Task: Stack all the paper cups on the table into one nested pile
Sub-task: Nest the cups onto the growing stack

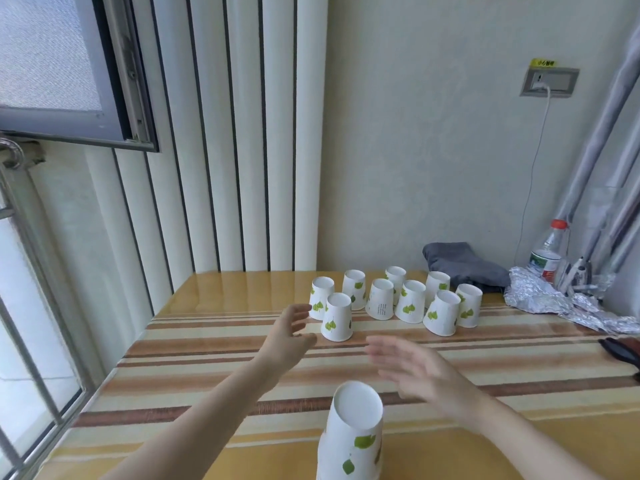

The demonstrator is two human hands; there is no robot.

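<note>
1. Leftmost, the left hand (289, 332) reaches toward the front-left cup (336, 317), its fingers (299, 311) spread wide and holding nothing; the cup sits just beside them at about 3 o'clock from the hand.
2. Beyond it, the loose cups (408, 301) stand in a cluster toward the far side of the bench (194, 382), all mouth-down, base up, long axis near vertical. The one at (441, 313) leans as if propped on a neighbour.
3. Nearer, at 6 o'clock in the view, the nested pile (353, 434) stands inverted too, its flat base facing up and tipped slightly toward the camera.
4. Rightmost, the right hand (426, 372) hovers open over the bench at about 1 o'clock from the pile, blurred, fingers loosely spread and empty.
5. Likely handling: thin paper, very light, easy to crush or knock over, and probably prone to sliding on the glossy bench. A gentle pinch around the side wall near the upturned base seems safest; each cup can then go straight down over the pile without turning.
</note>
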